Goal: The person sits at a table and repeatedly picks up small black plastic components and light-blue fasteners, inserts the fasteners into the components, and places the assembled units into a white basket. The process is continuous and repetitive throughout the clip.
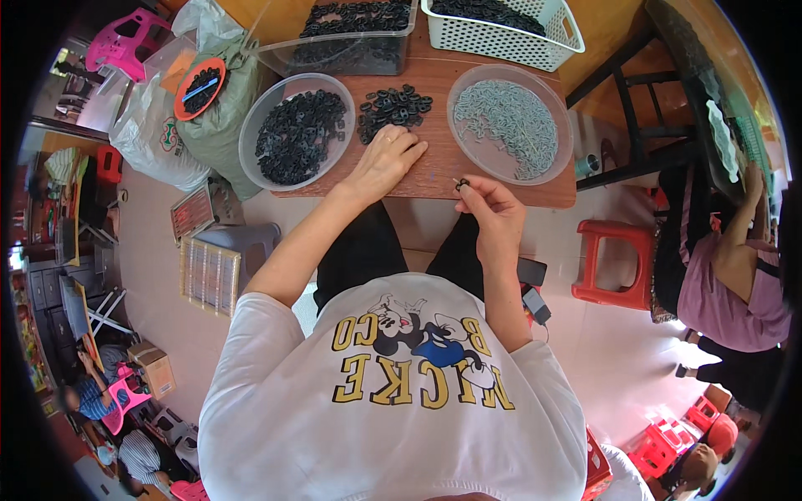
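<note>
At the brown table [436, 160], the spread left hand [384, 165] touches black ovals [398, 107], the right hand [494, 207] pinching a dark piece [461, 184].

Piece [461, 184] in right fingers [474, 200] too small to tell.

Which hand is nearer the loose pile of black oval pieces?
Left. The left hand is at the near edge of the pile; the right hand is off to its lower right.

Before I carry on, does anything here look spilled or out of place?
Possibly the bowl of black pieces: it seems to jut past the left edge of the table, so it looks less secure. Nothing else stands out.
</note>
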Tool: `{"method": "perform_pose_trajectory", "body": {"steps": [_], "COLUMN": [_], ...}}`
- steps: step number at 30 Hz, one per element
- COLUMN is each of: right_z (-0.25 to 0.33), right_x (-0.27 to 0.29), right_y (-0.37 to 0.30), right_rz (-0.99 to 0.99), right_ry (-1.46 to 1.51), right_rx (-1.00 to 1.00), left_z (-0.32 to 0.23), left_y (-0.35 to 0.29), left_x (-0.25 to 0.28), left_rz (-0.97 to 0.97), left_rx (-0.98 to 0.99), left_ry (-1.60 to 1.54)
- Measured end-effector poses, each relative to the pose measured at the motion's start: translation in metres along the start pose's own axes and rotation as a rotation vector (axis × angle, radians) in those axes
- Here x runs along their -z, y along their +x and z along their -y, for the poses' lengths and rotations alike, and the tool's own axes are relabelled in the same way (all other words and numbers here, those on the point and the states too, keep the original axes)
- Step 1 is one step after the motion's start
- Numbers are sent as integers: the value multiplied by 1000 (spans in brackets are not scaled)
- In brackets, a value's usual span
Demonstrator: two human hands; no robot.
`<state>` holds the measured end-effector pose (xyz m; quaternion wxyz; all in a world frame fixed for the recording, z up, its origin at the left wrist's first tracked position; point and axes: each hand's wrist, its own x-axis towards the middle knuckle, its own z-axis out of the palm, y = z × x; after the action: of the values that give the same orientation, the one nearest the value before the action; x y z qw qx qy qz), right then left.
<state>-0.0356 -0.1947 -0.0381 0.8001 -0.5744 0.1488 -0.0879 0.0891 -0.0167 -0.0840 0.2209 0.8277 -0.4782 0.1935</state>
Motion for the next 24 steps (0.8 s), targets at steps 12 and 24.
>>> {"method": "perform_pose_trajectory", "body": {"steps": [12,24], "right_z": [5,4], "right_x": [-23,-32], "right_y": [9,2], "right_rz": [135,149], "right_ry": [-35,-135], "right_rx": [-6,-1], "left_z": [-56,-73], "left_y": [-7,-14], "left_x": [36,54], "left_rz": [-442,-362], "left_rx": [1162,1056], "left_ry": [-1719,-1616]}}
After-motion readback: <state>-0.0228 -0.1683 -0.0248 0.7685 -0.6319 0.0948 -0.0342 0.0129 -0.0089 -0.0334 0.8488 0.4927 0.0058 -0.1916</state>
